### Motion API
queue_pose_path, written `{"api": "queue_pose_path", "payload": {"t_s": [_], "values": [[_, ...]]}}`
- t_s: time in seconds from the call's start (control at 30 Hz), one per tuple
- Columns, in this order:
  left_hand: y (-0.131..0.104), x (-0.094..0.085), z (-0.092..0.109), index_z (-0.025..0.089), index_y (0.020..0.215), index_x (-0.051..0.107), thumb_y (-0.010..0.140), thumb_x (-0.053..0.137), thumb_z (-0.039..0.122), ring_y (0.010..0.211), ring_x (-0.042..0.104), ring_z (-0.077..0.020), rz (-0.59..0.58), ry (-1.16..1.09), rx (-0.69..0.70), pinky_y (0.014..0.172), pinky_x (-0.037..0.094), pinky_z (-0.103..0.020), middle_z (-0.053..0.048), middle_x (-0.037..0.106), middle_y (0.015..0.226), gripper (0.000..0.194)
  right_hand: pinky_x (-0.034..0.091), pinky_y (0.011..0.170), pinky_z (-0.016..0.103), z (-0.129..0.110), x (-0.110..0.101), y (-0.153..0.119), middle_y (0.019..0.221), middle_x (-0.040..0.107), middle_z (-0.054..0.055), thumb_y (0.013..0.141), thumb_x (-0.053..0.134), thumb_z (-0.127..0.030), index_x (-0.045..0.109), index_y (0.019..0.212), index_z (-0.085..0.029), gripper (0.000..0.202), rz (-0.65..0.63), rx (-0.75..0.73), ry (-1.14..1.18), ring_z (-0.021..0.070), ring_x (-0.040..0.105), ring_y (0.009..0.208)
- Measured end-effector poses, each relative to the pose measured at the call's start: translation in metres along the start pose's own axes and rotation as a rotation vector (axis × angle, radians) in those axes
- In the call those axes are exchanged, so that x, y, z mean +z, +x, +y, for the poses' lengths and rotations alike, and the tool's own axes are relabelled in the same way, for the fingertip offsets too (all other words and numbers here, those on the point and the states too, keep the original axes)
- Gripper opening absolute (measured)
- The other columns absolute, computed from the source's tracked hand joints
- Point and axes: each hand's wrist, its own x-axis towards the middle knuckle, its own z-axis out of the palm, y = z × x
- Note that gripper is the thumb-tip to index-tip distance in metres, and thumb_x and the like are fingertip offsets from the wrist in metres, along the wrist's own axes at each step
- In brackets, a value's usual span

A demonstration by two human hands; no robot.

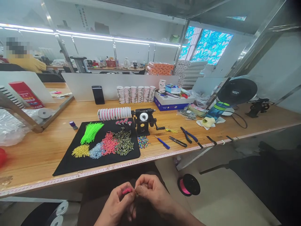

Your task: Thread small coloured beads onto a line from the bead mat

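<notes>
Both hands meet over my lap, just in front of the bench edge. My left hand point(117, 201) is closed, with a cluster of small pink pieces point(127, 190) showing between its fingers. Against its thumb tip, my right hand point(152, 192) pinches something tiny that I cannot make out. On the black mat point(70, 164) lie green strands point(91, 131), yellow pieces point(81, 151), pale blue pieces point(96, 151), red pieces point(109, 143) and dark striped pieces point(124, 142). Behind the mat stands a hand-cranked winder point(143, 121) carrying a row of white spools point(114, 113).
Right of the mat are multicoloured beads point(143, 142), a blue-handled tool point(162, 142), scissors-like snips point(178, 141) and pliers point(188, 135). A phone point(98, 95) leans on the divider beside stacked spools point(134, 94). A measuring tape point(94, 170) lines the edge; a pink-wound reel point(188, 185) sits below.
</notes>
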Motion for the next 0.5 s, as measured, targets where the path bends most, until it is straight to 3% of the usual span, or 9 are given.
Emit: {"api": "queue_pose_path", "payload": {"t_s": [0.13,0.23,0.33,0.4,0.5], "values": [[-0.003,0.002,0.017,0.017,0.067,0.058,0.078,0.069,0.058,0.047,0.042,-0.0096,0.091,0.165,0.062,0.048,0.033,-0.021,0.003,0.051,0.052,0.044,0.023,0.052,0.023,0.003,0.0,0.0,0.061,0.045,-0.005,0.076,0.079,-0.059,0.063,0.076,-0.016,0.046,0.063,0.015,0.037,0.0085,0.03,0.054],[-0.005,-0.001,0.027,0.015,0.061,0.065,0.072,0.075,0.051,0.053,0.036,-0.0103,0.194,0.358,0.104,0.051,0.029,-0.022,0.003,0.047,0.054,0.039,0.027,0.056,0.025,-0.003,-0.001,-0.005,0.063,0.046,-0.005,0.086,0.072,-0.049,0.069,0.093,-0.017,0.033,0.061,-0.055,-0.31,0.0111,0.036,0.057],[-0.005,-0.005,0.027,0.015,0.068,0.073,0.076,0.071,0.048,0.055,0.039,-0.0127,0.247,0.48,0.142,0.052,0.031,-0.023,-0.001,0.055,0.057,0.035,0.034,0.07,0.03,-0.008,-0.001,-0.01,0.067,0.054,-0.004,0.091,0.065,-0.03,0.07,0.106,-0.022,0.018,0.098,-0.203,-0.76,0.0128,0.046,0.061],[-0.005,-0.005,0.024,0.017,0.072,0.073,0.079,0.07,0.046,0.059,0.045,-0.0145,0.285,0.521,0.161,0.055,0.036,-0.023,-0.002,0.059,0.063,0.03,0.033,0.076,0.033,-0.009,0.0,-0.01,0.07,0.06,-0.003,0.092,0.061,-0.023,0.072,0.099,-0.023,0.013,0.108,-0.287,-0.959,0.0134,0.051,0.063],[-0.005,-0.005,0.023,0.018,0.075,0.071,0.078,0.074,0.043,0.063,0.048,-0.0153,0.281,0.513,0.145,0.059,0.039,-0.023,0.0,0.059,0.067,0.026,0.032,0.072,0.033,-0.01,0.0,-0.008,0.067,0.06,-0.003,0.09,0.058,-0.018,0.071,0.087,-0.021,0.013,0.109,-0.33,-1.075,0.0132,0.05,0.061]]}}
